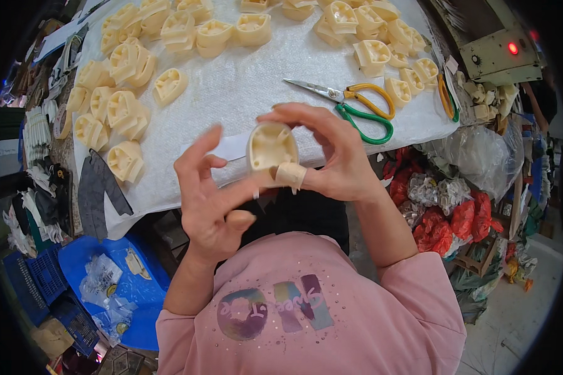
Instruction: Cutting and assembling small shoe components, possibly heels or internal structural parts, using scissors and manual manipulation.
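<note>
A cream moulded plastic shell [273, 149], hollow with a rounded top, is held up in front of the near table edge. My right hand [338, 153] grips it from the right side, the thumb across its lower corner and the fingers behind its top. A tan wrapping covers the tip of that thumb. My left hand [213, 200] is open, fingers apart, and one fingertip reaches the shell's lower left edge; whether it touches cannot be made out. Beyond my right hand lie scissors [350, 103] with one yellow and one green handle, blades pointing left.
Many similar cream shells [126, 114] lie along the table's left and far sides. Dark grey cut material [97, 194] hangs at the left corner. A blue bin [94, 250] holding clear plastic stands lower left. Red and clear bags [444, 212] sit lower right. A machine box [503, 56] shows a red light.
</note>
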`<move>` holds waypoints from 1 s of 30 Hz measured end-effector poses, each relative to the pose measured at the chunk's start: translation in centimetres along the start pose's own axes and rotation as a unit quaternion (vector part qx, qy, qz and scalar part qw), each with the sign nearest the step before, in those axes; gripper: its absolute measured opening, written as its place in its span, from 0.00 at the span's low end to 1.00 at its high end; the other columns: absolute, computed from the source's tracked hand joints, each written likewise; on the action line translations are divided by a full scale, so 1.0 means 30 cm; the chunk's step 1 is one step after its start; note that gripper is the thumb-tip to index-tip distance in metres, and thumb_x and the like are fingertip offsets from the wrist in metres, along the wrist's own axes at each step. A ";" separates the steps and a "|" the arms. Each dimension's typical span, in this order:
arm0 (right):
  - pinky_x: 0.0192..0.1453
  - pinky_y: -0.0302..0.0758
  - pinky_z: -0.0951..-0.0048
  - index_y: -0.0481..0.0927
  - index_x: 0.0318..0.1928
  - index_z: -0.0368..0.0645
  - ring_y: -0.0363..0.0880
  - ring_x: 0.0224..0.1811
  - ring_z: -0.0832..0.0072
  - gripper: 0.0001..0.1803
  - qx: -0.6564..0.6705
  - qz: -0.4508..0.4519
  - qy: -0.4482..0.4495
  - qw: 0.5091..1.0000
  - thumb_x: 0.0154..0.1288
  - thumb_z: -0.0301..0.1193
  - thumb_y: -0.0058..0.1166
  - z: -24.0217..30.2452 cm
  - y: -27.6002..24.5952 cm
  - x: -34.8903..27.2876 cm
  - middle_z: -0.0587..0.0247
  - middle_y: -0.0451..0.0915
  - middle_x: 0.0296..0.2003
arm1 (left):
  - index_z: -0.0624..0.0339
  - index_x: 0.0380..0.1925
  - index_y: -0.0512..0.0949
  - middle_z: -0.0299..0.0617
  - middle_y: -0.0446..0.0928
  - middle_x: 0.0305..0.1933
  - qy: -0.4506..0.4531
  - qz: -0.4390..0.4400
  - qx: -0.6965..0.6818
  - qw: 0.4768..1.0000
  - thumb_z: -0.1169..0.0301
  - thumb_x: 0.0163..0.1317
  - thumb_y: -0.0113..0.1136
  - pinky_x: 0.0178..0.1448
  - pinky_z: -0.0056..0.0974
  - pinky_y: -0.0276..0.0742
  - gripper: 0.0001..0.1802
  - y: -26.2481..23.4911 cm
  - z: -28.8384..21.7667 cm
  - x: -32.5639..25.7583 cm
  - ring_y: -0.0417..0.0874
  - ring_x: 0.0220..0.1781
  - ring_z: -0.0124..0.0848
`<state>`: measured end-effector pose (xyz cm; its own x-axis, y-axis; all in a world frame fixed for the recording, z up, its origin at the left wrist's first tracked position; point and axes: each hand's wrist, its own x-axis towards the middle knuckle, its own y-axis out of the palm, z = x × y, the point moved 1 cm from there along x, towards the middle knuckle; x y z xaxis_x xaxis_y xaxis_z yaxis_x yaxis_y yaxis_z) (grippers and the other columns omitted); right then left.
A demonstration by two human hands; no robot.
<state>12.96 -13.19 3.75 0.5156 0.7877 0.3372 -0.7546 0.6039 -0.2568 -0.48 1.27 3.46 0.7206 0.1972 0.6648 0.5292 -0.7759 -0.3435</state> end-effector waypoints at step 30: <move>0.43 0.75 0.71 0.76 0.41 0.43 0.75 0.44 0.70 0.13 0.152 0.024 -0.044 0.987 0.67 0.38 0.46 -0.062 0.126 0.020 0.59 0.74 0.42 | 0.62 0.66 0.51 0.46 0.66 0.55 -0.325 -0.014 -0.361 0.874 0.41 0.65 0.38 0.43 0.33 0.78 0.41 0.121 -0.002 -0.002 0.76 0.47 0.31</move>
<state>11.16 -10.20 1.28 0.4488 0.7931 0.4118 -0.8714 0.4905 0.0050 1.39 -1.59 2.21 0.9379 0.3400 0.0685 0.3002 -0.8948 0.3305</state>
